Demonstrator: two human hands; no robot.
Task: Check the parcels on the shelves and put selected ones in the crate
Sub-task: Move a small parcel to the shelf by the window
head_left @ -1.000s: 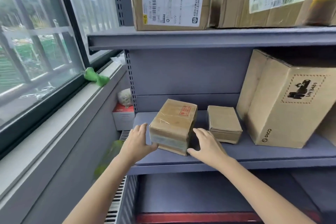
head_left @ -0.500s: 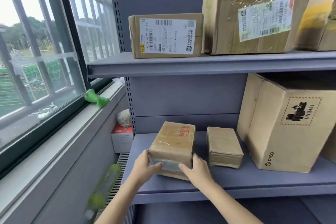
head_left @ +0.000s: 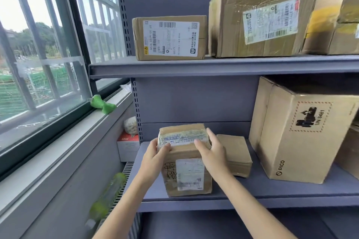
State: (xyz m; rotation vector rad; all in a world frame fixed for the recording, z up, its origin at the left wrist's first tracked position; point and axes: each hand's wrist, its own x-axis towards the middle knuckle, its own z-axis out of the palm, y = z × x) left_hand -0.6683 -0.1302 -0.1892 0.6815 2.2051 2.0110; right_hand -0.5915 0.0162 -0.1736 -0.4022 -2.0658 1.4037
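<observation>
A small taped brown parcel (head_left: 186, 163) stands tipped up at the front of the middle shelf (head_left: 291, 190), its white barcode label and handwriting facing me. My left hand (head_left: 155, 156) grips its left side, thumb on the taped upper face. My right hand (head_left: 212, 153) holds its right upper edge, fingers laid over the top. A smaller flat parcel (head_left: 236, 154) lies just right of it. A large PICO carton (head_left: 303, 134) stands further right. No crate is in view.
The upper shelf (head_left: 213, 66) carries a labelled box (head_left: 169, 38), a bigger worn box (head_left: 258, 21) and a yellow-taped box (head_left: 336, 21). A window and sill with a green object (head_left: 103, 105) run along the left. A red-and-white box (head_left: 128, 146) sits beside the shelf upright.
Both hands closed on the small parcel and tipped it up toward me, so its labelled underside now shows. The camera view has tilted upward.
</observation>
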